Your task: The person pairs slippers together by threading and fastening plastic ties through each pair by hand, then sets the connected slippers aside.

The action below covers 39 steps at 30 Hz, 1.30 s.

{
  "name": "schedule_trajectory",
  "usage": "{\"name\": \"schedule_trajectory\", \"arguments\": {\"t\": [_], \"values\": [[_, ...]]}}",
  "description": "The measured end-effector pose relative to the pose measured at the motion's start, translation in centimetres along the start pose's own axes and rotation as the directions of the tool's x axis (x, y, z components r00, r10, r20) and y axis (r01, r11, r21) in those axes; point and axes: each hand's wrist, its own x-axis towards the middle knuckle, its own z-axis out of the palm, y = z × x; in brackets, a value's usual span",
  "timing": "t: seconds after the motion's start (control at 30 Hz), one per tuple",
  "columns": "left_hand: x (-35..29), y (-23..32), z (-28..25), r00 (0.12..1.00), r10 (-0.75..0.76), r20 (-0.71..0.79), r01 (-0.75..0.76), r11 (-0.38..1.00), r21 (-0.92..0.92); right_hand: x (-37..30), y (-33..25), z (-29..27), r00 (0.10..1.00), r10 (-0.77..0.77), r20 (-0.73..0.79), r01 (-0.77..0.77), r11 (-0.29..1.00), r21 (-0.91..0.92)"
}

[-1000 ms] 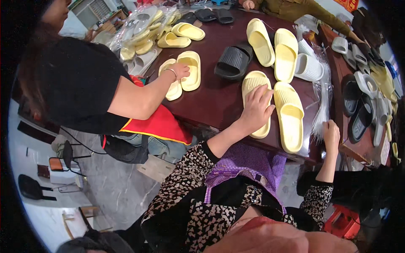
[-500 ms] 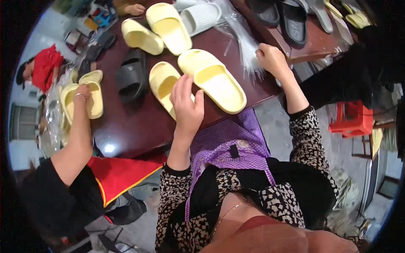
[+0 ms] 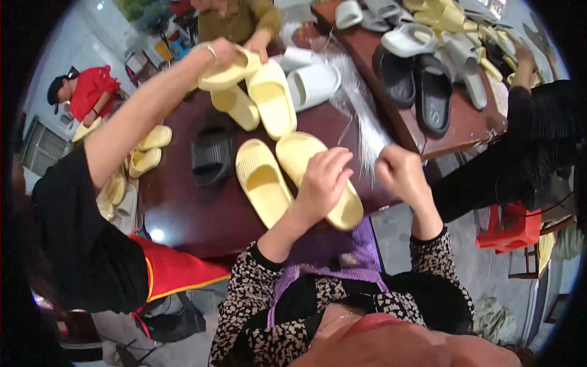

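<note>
My left hand [image 3: 321, 186] is over the right one of two yellow slide slippers, its fingers stretched and the thumb a little apart. That slipper [image 3: 350, 211] and the ribbed-strap one [image 3: 260, 177] on its left lie on the dark red table with their heels toward me. To the right, my right hand [image 3: 403, 176] is raised at the table edge with its fingers curled closed. Whatever is inside them is hidden. Beside it lies a bundle of thin, whitish plastic strands [image 3: 365, 137].
A co-worker's arm [image 3: 150, 101] crosses from the left, its hand on a yellow slipper [image 3: 229, 73]. Someone opposite reaches toward it. A dark slipper [image 3: 212, 156] and grey slippers [image 3: 313, 85] lie on the table [image 3: 177, 202]. Black slippers [image 3: 434, 92] stand at right; a red stool [image 3: 510, 229] is beyond.
My left hand has moved right across the right slipper. My right hand has drawn back from the strands and closed. The co-worker's arm has swung from the left-hand slippers to the far ones.
</note>
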Motion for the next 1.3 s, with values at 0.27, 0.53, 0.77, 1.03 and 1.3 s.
{"name": "schedule_trajectory", "arguments": {"t": [0.27, 0.53, 0.77, 1.03, 1.3], "values": [[1.8, 2.9, 1.1, 0.992, 0.107, 0.070, -0.087, 0.964, -0.250, -1.2, -4.4, -5.5, 0.989, -0.079, 0.126, 0.044, 0.965, 0.258], [1.1, 1.4, -0.5, 0.999, 0.048, -0.014, -0.050, 0.988, -0.148, 0.6, -6.0, -4.1, 0.952, -0.181, 0.248, 0.070, 0.914, 0.398], [0.0, 2.3, -0.9, 0.998, 0.054, 0.042, -0.041, 0.964, -0.262, 0.3, -6.9, -3.7, 0.952, -0.187, 0.242, 0.086, 0.923, 0.374], [-0.5, 1.6, -0.8, 0.992, -0.117, -0.043, 0.099, 0.952, -0.290, 0.9, -6.5, -4.0, 0.948, -0.175, 0.267, 0.074, 0.934, 0.349], [-0.1, 0.6, 0.2, 0.907, -0.422, -0.005, 0.330, 0.715, -0.616, 4.2, -2.0, -1.1, 0.933, -0.180, 0.313, 0.079, 0.947, 0.311]]}}
